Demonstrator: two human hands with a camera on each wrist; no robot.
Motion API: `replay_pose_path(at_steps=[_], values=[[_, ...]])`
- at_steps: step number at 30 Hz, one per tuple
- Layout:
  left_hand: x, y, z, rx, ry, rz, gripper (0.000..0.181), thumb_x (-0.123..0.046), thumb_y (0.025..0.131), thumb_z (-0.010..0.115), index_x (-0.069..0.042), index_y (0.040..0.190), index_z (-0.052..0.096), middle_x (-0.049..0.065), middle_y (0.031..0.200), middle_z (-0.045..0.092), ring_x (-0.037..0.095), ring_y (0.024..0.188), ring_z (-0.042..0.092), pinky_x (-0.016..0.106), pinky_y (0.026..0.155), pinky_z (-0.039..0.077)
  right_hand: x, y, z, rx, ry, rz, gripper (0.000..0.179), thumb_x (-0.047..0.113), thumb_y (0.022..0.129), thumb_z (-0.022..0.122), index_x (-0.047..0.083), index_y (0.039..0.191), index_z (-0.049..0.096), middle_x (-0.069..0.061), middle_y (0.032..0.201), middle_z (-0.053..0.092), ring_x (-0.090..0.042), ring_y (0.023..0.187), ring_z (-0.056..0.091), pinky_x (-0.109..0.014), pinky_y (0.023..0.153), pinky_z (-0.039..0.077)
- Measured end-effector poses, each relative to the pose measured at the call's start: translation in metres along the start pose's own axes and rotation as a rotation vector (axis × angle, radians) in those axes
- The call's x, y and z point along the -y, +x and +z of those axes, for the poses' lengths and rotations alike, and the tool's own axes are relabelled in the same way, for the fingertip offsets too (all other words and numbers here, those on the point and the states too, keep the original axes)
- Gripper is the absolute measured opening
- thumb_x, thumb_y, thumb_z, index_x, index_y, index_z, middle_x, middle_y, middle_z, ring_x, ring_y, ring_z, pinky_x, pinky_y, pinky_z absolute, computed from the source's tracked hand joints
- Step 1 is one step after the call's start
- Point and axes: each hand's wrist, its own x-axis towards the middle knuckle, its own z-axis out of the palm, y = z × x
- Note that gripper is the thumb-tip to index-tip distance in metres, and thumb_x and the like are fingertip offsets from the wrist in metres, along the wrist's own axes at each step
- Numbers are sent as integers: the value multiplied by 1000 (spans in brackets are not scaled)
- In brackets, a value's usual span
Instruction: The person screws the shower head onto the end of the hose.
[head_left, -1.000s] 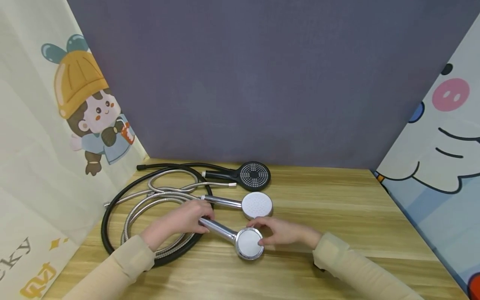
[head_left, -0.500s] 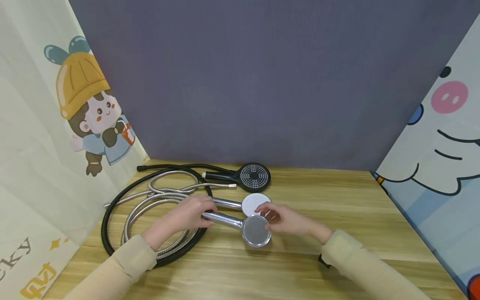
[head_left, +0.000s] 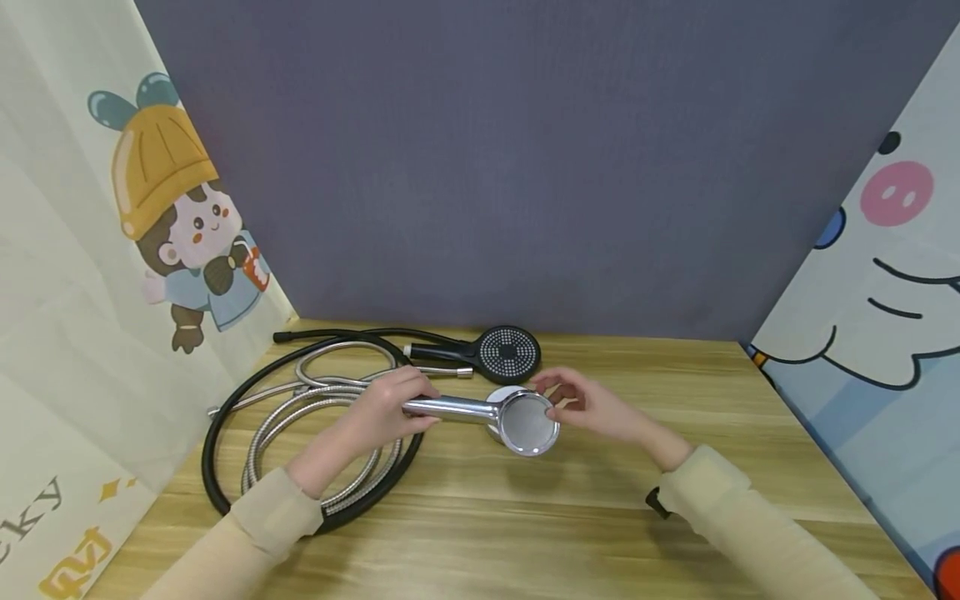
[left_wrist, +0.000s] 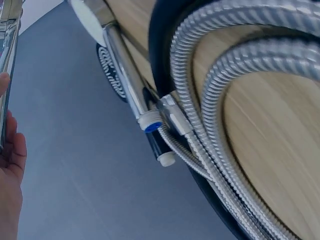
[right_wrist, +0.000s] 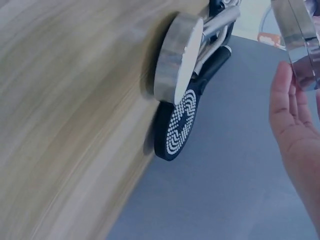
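My left hand point(head_left: 386, 408) grips the handle of a chrome shower head point(head_left: 528, 425), raised above the table with its round face toward the head camera. My right hand point(head_left: 596, 408) pinches the rim of that head, thumb on the front edge and fingers behind. In the right wrist view, the fingers point(right_wrist: 285, 95) meet the rim at upper right. A second chrome shower head with a white face point(right_wrist: 189, 60) lies on the table, partly covered by the held one in the head view. Beyond it lies a black shower head point(head_left: 508, 354) with a dotted face.
To the left lie a coiled black hose point(head_left: 212, 450) and coiled metal shower hoses point(left_wrist: 220, 90), partly under the left forearm. A grey panel point(head_left: 480, 167) rises behind the wooden table point(head_left: 525, 550). Printed sheets point(head_left: 67, 275) stand at both sides.
Both hands have lifted the chrome shower head and moved it away from me and slightly right, so it now overlaps the white-faced one. The other shower heads and hoses have stayed put.
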Motion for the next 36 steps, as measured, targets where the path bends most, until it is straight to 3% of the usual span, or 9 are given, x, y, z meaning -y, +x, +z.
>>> replay_pose_path(at_steps=[5, 12, 21, 27, 32, 36], values=[[-1, 5, 2, -38, -65, 1, 34, -9, 64, 84, -5, 92, 65, 2, 89, 66, 13, 79, 63, 20, 75, 53, 1, 0, -5, -74, -12, -3, 44, 1, 87, 64, 0, 128, 48, -19, 115, 57, -24, 94, 60, -29, 77, 55], [-8, 9, 4, -40, -119, -143, 34, -18, 67, 85, -10, 95, 67, -3, 93, 67, 11, 85, 64, 21, 79, 52, 3, -3, -9, -185, -61, -29, 40, -2, 85, 63, -4, 124, 50, -19, 112, 60, -20, 90, 61, -31, 74, 55], [-13, 11, 2, -77, -221, -225, 36, -14, 68, 84, -13, 100, 68, -1, 98, 68, 12, 90, 64, 21, 83, 50, 8, -6, -16, -187, -53, -13, 42, -3, 85, 61, -3, 126, 49, -24, 118, 57, -18, 93, 60, -28, 78, 54], [-18, 12, 1, -126, -280, -227, 37, -8, 66, 84, -12, 99, 68, 2, 99, 69, 16, 91, 64, 21, 86, 50, 4, -7, -18, -195, -39, -34, 43, -6, 84, 61, -9, 125, 48, -26, 117, 57, -14, 92, 61, -28, 75, 55], [-24, 13, -3, -151, -325, -258, 37, -1, 63, 84, -6, 96, 68, 10, 98, 68, 20, 86, 63, 16, 71, 50, 0, -10, -18, -193, -31, -47, 40, -6, 86, 60, -7, 124, 49, -26, 115, 58, -14, 90, 62, -28, 71, 56], [-29, 14, -6, -152, -352, -298, 35, -2, 64, 83, -7, 95, 67, 9, 99, 68, 15, 81, 59, 17, 59, 45, -1, -12, -18, -186, -30, -29, 39, -3, 87, 60, -4, 125, 49, -24, 115, 59, -13, 90, 62, -29, 70, 56]])
